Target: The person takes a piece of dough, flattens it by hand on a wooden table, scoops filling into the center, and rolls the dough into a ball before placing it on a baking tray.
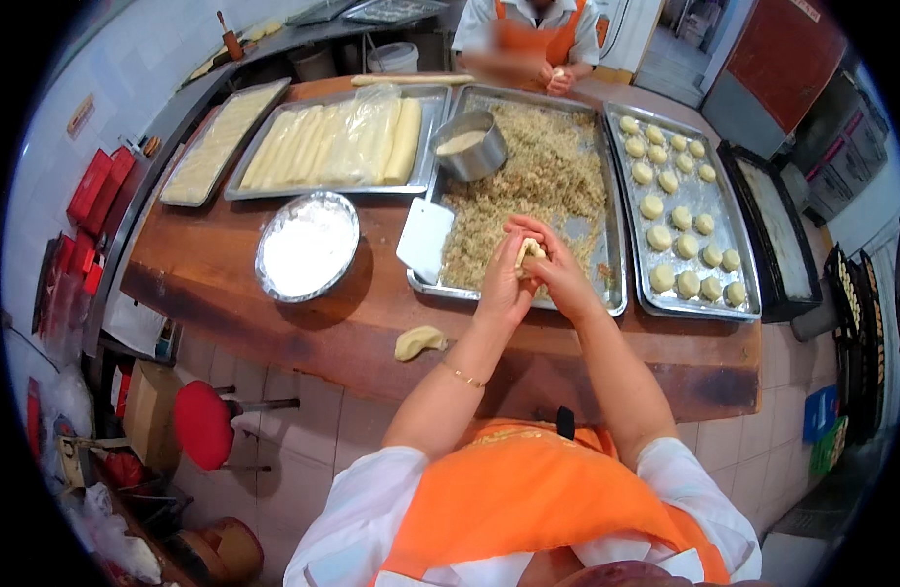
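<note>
My left hand [506,282] and my right hand [560,275] meet over the near part of a metal tray [519,299] of crumbly filling [552,169]. Between them they cup a small piece of dough [529,253] with an open, uneven rim. What lies inside the dough is mostly hidden by my fingers. A loose piece of dough [419,342] rests on the wooden table [332,330], left of my left forearm. A white plastic scraper [425,236] leans over the filling tray's left edge. Behind it, a round metal container [470,147] stands on the tray with pale powdery material inside.
On the right, a tray [749,315] holds several round dough balls [687,246]. A bowl of white flour [308,246] stands at the left, before trays of dough rolls [288,150] and dough [222,143]. Across the table a person [538,37] holds dough. A red stool [203,424] stands at lower left.
</note>
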`<state>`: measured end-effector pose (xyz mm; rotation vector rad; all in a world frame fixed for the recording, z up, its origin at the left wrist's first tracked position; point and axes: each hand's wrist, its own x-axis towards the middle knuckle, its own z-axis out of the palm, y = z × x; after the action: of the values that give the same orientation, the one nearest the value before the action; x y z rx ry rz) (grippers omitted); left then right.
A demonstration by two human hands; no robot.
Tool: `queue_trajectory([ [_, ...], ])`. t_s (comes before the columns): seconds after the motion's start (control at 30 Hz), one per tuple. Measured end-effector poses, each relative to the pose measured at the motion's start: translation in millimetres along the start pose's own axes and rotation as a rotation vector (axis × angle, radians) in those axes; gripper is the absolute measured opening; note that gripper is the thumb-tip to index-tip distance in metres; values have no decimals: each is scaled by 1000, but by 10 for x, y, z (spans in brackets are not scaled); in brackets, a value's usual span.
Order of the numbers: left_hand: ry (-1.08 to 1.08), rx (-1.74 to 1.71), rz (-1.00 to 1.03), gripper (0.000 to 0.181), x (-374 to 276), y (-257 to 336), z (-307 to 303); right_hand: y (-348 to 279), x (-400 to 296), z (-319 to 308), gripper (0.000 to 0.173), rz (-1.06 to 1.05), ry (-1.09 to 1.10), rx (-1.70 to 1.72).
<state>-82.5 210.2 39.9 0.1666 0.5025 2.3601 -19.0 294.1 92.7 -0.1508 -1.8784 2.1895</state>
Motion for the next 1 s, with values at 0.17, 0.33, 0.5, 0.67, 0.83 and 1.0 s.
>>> queue_trajectory([
  [0.17, 213, 49, -29, 19, -32, -66, 124, -2, -33, -186, 74, 14, -196, -220],
  [0.33, -97, -13, -199, 42, -82, 91, -191, -181, -41, -236, 79, -408, -227, -934],
  [0.5, -1, 99, -229, 40, -280, 16, 300, -118, -42, -249, 46, -451, -90, -938],
  [0.67, -40, 50, -174, 38, -219, -215, -50, 45, -123, -218, 36, -329, 31, -717],
  [0.83, 0, 161, -190, 46, -302, -134, 112, -55, -103, -106, 33, -593, 197, -780],
  [1.0, -1, 173, -141, 34, -304, -241, 96, -17, -142, -190, 40, -380, 56, -796],
])
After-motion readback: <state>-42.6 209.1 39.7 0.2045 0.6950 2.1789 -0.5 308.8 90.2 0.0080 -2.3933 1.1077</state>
